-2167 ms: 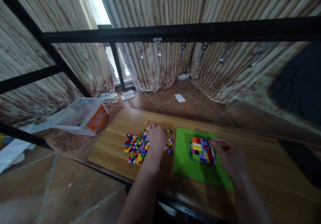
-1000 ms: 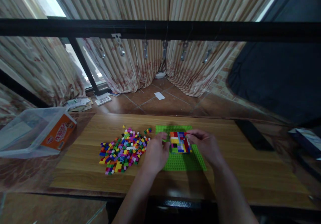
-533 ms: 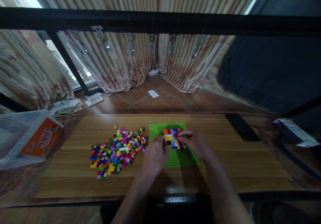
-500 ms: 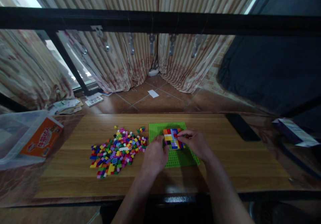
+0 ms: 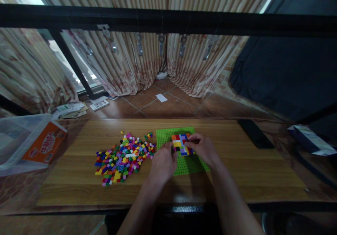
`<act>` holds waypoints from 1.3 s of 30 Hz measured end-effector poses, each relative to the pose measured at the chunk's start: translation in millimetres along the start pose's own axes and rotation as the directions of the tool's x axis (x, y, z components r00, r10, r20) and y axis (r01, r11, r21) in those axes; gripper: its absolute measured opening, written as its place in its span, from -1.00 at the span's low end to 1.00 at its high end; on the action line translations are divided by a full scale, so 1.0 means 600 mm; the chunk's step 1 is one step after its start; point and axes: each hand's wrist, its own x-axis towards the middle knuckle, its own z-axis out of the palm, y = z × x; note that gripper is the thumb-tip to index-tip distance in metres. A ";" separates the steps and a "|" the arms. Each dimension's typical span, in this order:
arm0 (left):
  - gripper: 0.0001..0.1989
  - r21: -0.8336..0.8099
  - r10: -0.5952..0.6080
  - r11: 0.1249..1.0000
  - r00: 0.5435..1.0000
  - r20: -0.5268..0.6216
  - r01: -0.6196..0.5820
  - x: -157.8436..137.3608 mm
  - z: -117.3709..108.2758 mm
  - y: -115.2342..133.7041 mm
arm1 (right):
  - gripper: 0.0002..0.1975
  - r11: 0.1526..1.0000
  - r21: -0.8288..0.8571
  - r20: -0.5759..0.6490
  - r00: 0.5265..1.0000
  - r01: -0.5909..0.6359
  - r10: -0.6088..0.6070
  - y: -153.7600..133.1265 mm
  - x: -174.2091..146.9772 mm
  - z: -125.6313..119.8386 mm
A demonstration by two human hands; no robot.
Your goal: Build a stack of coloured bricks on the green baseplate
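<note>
Multicoloured brick block (image 5: 180,144) sits on a green baseplate (image 5: 189,165) mid-surface, left hand (image 5: 163,163) and right hand (image 5: 204,149) pinching its sides. It looks light and rigid, likely to split under pressure; best gripped by opposite edges.

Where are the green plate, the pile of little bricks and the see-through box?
green plate (image 5: 188,165), head view, bare near part.
pile of little bricks (image 5: 123,156), head view, middle of heap.
see-through box (image 5: 15,140), head view, clear wall.

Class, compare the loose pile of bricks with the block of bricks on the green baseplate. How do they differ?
The loose pile of bricks lies scattered on the wooden table, untouched; the block of bricks is packed together on the green baseplate, between both hands. The pile spreads wider. Both are multicoloured.
</note>
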 end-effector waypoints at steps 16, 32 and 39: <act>-0.71 0.124 -0.001 0.992 1.000 -0.009 0.002 -0.002 0.003 0.004 | -0.68 0.978 0.153 -0.053 0.987 -0.141 0.150 0.003 0.008 0.012; -0.70 0.097 -0.029 0.995 1.000 -0.007 0.029 -0.002 0.004 0.005 | -0.53 0.981 0.174 -0.056 0.994 -0.082 0.093 0.010 0.003 -0.006; -0.70 0.066 -0.002 0.998 1.000 0.005 0.002 -0.004 0.006 0.006 | -0.60 1.000 -0.020 -0.043 0.999 -0.018 0.017 0.031 0.017 -0.002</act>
